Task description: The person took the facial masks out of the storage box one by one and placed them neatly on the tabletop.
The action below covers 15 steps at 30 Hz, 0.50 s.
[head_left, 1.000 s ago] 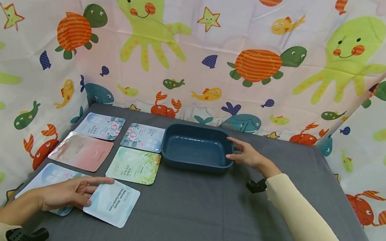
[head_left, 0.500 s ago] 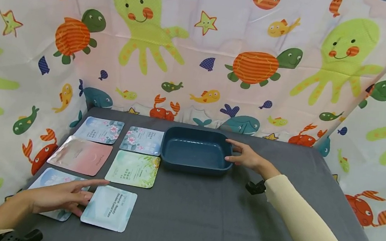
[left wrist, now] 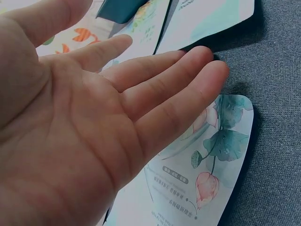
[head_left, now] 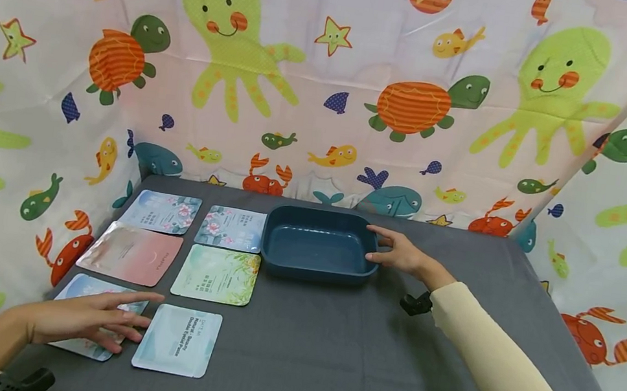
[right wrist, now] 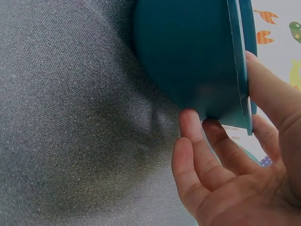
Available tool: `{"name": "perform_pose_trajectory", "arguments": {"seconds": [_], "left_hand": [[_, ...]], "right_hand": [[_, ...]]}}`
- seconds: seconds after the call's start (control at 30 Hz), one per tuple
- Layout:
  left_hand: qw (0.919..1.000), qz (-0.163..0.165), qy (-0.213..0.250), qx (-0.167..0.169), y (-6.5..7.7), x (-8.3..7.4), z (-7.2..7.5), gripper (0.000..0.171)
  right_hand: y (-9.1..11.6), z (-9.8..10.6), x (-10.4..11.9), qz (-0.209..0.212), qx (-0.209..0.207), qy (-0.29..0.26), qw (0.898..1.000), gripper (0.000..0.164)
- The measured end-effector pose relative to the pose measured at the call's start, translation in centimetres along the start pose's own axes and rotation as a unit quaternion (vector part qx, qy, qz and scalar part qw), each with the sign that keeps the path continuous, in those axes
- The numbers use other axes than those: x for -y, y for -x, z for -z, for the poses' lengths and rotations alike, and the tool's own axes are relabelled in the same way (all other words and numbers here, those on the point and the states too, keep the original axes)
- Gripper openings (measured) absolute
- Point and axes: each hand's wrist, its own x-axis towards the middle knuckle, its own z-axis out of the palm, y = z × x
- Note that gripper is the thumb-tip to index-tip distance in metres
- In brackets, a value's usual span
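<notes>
My left hand [head_left: 77, 320] is spread with its fingers extended and holds nothing. It hovers over a blue flowered packet [left wrist: 230, 136], partly covering it in the head view. Right of its fingertips a light blue sachet [head_left: 177, 342] printed "Natural Beauty Double Eyelid Paste" lies flat on the grey cloth. At the far side, my right hand [head_left: 403, 253] grips the right end of a dark blue rectangular dish [head_left: 316, 273]. In the right wrist view, fingers [right wrist: 270, 89] lie at its rim while others touch the outer wall from below. Nothing lies inside the dish.
Left of the dish lie a flowered blue packet [head_left: 232, 228] and a green-and-white packet [head_left: 215, 275]. Farther left are another flowered packet [head_left: 161, 211] and a pink one [head_left: 130, 253]. A cartoon-printed curtain [head_left: 326, 93] encloses the table's back and sides.
My left hand has let go of the light blue sachet and drawn back left, its fingers straightening. The sachet has settled flat and straighter on the cloth. My right hand keeps its place on the dish.
</notes>
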Motion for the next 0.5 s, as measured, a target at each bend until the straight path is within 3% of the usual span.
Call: {"name": "perform_pose_trajectory", "arguments": {"seconds": [0.3,0.5], "left_hand": [[0.9998,0.018,-0.011,-0.007,0.21,-0.15,0.16,0.06],[0.9998,0.012,-0.013,-0.004,0.41,-0.11,0.22,0.059]], "right_hand": [[0.06,0.05,0.31,0.002,0.003,0.007,1.0,0.077],[0.09,0.14,0.43,0.006,0.005,0.013,1.0,0.077]]}}
